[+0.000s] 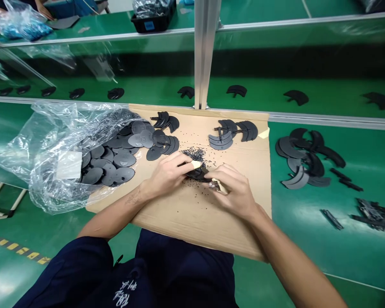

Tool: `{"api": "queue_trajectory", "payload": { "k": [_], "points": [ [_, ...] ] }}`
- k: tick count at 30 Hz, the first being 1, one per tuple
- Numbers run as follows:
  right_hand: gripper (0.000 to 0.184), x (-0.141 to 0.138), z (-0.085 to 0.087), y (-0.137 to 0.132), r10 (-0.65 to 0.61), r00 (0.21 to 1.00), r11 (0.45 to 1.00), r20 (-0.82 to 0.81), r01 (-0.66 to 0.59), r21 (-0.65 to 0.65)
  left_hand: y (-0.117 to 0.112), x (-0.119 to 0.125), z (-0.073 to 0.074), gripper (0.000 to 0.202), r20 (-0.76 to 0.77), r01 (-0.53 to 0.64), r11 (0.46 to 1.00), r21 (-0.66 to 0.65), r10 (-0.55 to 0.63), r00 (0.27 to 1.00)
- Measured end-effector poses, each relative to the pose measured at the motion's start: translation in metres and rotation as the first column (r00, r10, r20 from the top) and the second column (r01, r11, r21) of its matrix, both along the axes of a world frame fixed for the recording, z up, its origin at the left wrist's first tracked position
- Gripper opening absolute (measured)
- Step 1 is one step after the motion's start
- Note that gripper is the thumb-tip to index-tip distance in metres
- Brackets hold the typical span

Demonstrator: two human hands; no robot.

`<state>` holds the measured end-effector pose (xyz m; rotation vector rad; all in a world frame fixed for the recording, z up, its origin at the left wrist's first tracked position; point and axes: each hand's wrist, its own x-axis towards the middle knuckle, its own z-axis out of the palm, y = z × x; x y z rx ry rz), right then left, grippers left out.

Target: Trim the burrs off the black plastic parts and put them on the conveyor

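Gripping left: left hand (168, 173) clenches black plastic piece (195, 174), which sits between both hands.
Gripping right: right hand (234, 190) grasps taped knife (220, 186) beside the piece.
Under hands: black shavings (192, 156) on cardboard (244, 222).

Nothing legible (white characters on the dark shirt (121, 293), too blurred to read)

The left forearm (115, 218) and right forearm (295, 256) angle inward from the lower frame, the left hand (168, 173) and right hand (232, 190) curled, nearly touching at centre.
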<state>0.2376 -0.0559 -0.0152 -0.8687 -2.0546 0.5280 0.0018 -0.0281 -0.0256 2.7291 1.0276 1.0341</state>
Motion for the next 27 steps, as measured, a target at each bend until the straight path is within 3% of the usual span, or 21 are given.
{"api": "queue_trajectory", "payload": {
  "k": [3,6,9,14,23,27],
  "points": [
    [0.005,0.005,0.004,0.004,-0.089,0.992,0.991,-0.085,0.079,-0.110,0.002,-0.002,0.000,0.028,0.143,0.078,0.992,-0.095,-0.064,0.988],
    [0.008,0.009,-0.001,0.010,-0.216,0.974,0.976,0.071,0.215,0.026,0.001,0.001,0.002,0.024,0.306,0.191,0.968,-0.163,-0.135,0.943],
    [0.013,0.009,-0.009,0.012,-0.194,0.953,0.978,0.235,0.167,0.128,-0.004,0.007,0.000,0.022,0.397,0.264,0.942,-0.206,-0.166,0.903],
    [0.015,0.003,-0.012,0.007,-0.188,0.921,0.976,0.342,0.136,0.171,-0.010,0.011,-0.007,0.018,0.444,0.300,0.921,-0.249,-0.166,0.880],
    [0.023,0.001,-0.005,0.003,-0.304,0.853,0.916,0.424,0.139,0.377,-0.011,0.011,-0.009,0.024,0.468,0.327,0.929,-0.171,-0.216,0.857],
    [0.029,0.001,-0.007,0.001,-0.308,0.838,0.921,0.451,0.144,0.361,-0.011,0.010,-0.010,0.026,0.459,0.330,0.931,-0.154,-0.229,0.858]
  ]
}}
